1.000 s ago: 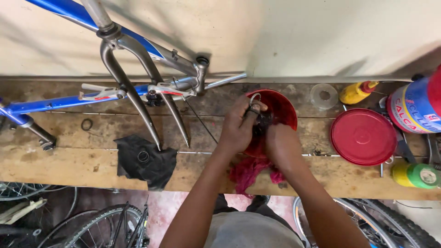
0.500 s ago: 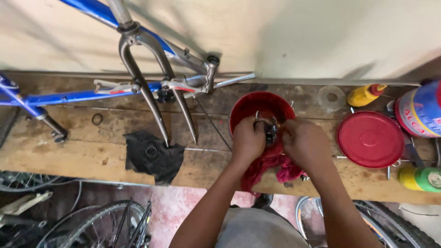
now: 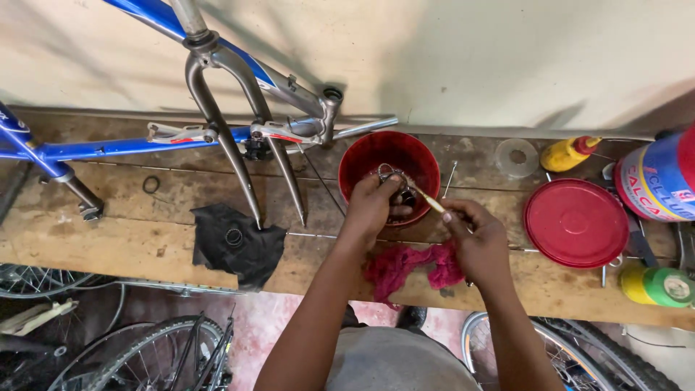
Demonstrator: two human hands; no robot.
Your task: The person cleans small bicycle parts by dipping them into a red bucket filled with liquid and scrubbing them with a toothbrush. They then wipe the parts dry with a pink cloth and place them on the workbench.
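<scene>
Left hand (image 3: 373, 206): grips small metal part (image 3: 394, 190) over red bowl (image 3: 362, 156) | Right hand (image 3: 474, 235): pinches thin brush (image 3: 423, 197), tip at part | Red rag (image 3: 405, 264): on wooden bench (image 3: 130, 235), under hands | Red lid (image 3: 575, 223): right of bowl | Blue bicycle frame (image 3: 108, 148): left, against wall

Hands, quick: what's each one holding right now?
Left hand: closed on a small metal part over the red bowl.
Right hand: closed on a thin brush, tip at the part.
</scene>
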